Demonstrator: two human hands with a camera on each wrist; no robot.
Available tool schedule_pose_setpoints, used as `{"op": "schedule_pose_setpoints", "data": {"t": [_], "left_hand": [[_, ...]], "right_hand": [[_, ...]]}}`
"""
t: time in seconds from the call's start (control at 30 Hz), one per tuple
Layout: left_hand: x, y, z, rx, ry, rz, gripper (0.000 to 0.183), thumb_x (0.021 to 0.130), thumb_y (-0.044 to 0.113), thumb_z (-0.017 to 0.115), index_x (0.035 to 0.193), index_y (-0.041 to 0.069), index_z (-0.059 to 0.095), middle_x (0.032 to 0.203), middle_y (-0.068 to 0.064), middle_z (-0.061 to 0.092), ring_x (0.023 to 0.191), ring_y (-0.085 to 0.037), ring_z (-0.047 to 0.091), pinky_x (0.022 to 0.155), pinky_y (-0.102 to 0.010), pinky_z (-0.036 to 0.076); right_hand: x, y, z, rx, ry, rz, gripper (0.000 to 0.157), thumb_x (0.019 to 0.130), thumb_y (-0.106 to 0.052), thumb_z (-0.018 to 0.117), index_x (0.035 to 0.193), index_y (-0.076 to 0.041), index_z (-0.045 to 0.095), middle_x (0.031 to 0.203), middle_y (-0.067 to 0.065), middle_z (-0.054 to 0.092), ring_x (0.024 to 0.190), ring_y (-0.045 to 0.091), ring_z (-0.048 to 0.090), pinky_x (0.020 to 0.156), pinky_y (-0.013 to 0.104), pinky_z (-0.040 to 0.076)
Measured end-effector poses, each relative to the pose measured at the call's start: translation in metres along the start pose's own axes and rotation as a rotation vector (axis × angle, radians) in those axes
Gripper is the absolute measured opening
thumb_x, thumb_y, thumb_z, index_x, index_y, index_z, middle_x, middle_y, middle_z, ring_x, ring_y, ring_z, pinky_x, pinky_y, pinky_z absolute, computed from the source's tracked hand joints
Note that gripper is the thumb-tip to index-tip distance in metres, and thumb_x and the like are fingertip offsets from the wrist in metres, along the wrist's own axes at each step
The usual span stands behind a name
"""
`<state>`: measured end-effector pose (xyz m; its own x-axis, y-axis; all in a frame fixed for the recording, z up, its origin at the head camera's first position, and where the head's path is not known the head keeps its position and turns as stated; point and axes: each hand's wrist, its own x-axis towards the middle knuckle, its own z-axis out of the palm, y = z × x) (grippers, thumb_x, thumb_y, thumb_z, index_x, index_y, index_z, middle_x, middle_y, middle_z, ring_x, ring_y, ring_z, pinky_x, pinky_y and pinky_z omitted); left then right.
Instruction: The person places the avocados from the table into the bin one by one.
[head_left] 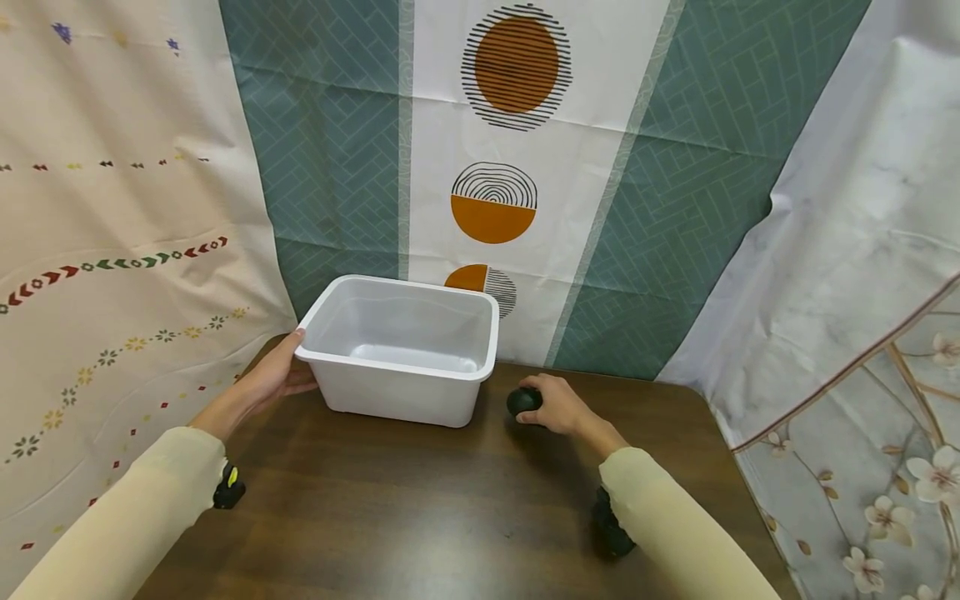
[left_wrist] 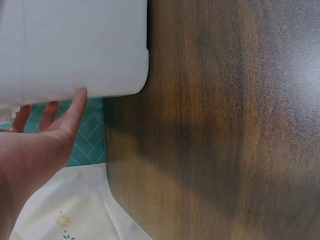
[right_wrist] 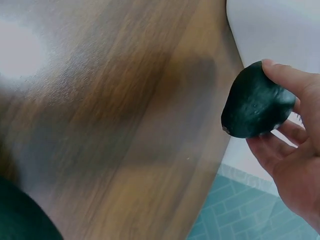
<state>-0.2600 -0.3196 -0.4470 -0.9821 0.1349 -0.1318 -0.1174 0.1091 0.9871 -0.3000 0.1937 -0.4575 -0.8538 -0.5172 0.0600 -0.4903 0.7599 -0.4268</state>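
Note:
A dark green avocado [right_wrist: 257,102] is held between the thumb and fingers of my right hand [head_left: 558,406], just right of the bin and low over the table. The right wrist view shows its smooth skin, with part hidden behind the fingers. My left hand [head_left: 273,372] touches the left end of a white plastic bin [head_left: 397,392]; one digit reaches the rim corner, and the others rest lower against the side. In the left wrist view the fingers [left_wrist: 75,112] are fairly straight along the bin's wall. The bin stands upright, and its inside shows no contents.
The brown wooden table [head_left: 420,500] runs under both arms. At the lower left of the right wrist view, another dark green rounded thing [right_wrist: 22,215] is partly cut off. A patterned cloth [head_left: 330,167] hangs behind the bin, with more cloth at both sides.

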Motion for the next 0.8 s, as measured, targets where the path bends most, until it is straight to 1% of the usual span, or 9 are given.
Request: {"op": "schedule_pose_setpoints", "data": {"t": [0.03,0.23,0.27,0.37,0.47,0.67,0.8], "left_hand": [[0.000,0.000,0.000,0.005,0.002,0.002,0.086,0.111,0.062,0.017,0.168,0.000,0.000,0.162,-0.039,0.018,0.139,-0.060,0.038,0.111,-0.063,0.047],[-0.001,0.000,0.001,0.002,0.003,0.002,0.086,0.111,0.063,0.017,0.167,-0.001,0.000,0.161,-0.039,0.019,0.139,-0.059,0.039,0.112,-0.064,0.045],[-0.001,0.000,0.001,-0.003,0.000,0.000,0.087,0.111,0.063,0.018,0.168,0.000,0.000,0.162,-0.038,0.018,0.139,-0.059,0.038,0.113,-0.064,0.043],[-0.002,0.000,0.000,-0.009,0.001,-0.004,0.087,0.111,0.064,0.019,0.168,0.001,-0.001,0.163,-0.038,0.017,0.140,-0.059,0.036,0.113,-0.063,0.044],[-0.002,0.000,0.000,-0.011,-0.001,-0.003,0.087,0.111,0.064,0.018,0.168,0.002,-0.003,0.164,-0.038,0.014,0.141,-0.059,0.035,0.113,-0.062,0.044],[-0.001,-0.001,-0.001,-0.022,-0.008,0.002,0.087,0.111,0.064,0.018,0.168,0.002,-0.004,0.164,-0.037,0.012,0.142,-0.059,0.033,0.115,-0.063,0.042],[0.001,-0.003,-0.002,-0.034,-0.016,0.001,0.086,0.111,0.063,0.017,0.168,0.002,-0.005,0.165,-0.038,0.011,0.143,-0.061,0.032,0.115,-0.064,0.042]], "right_hand": [[0.000,-0.002,0.000,0.002,0.003,-0.005,0.058,0.085,-0.023,0.092,0.134,-0.004,0.069,0.130,0.016,0.069,0.117,0.035,0.065,0.099,0.052,0.056],[0.005,-0.012,-0.005,0.011,0.012,-0.022,0.057,0.085,-0.022,0.092,0.133,-0.002,0.069,0.128,0.016,0.070,0.115,0.035,0.065,0.097,0.052,0.057],[0.006,-0.013,-0.006,0.009,0.010,-0.022,0.057,0.085,-0.023,0.092,0.133,-0.002,0.069,0.127,0.016,0.070,0.115,0.034,0.066,0.097,0.051,0.057],[0.009,-0.017,-0.010,0.004,0.011,-0.019,0.056,0.086,-0.024,0.091,0.133,-0.002,0.069,0.127,0.016,0.071,0.113,0.034,0.066,0.095,0.050,0.058],[0.011,-0.020,-0.012,-0.003,0.013,-0.009,0.056,0.087,-0.025,0.090,0.133,-0.002,0.069,0.125,0.014,0.071,0.109,0.032,0.067,0.092,0.048,0.058],[0.016,-0.025,-0.020,-0.013,0.031,-0.010,0.048,0.087,-0.026,0.091,0.125,-0.005,0.070,0.115,0.010,0.073,0.098,0.027,0.066,0.085,0.044,0.058],[0.019,-0.029,-0.027,-0.013,0.042,-0.032,0.049,0.088,-0.025,0.090,0.126,-0.004,0.070,0.117,0.011,0.072,0.101,0.028,0.066,0.088,0.046,0.058]]}}
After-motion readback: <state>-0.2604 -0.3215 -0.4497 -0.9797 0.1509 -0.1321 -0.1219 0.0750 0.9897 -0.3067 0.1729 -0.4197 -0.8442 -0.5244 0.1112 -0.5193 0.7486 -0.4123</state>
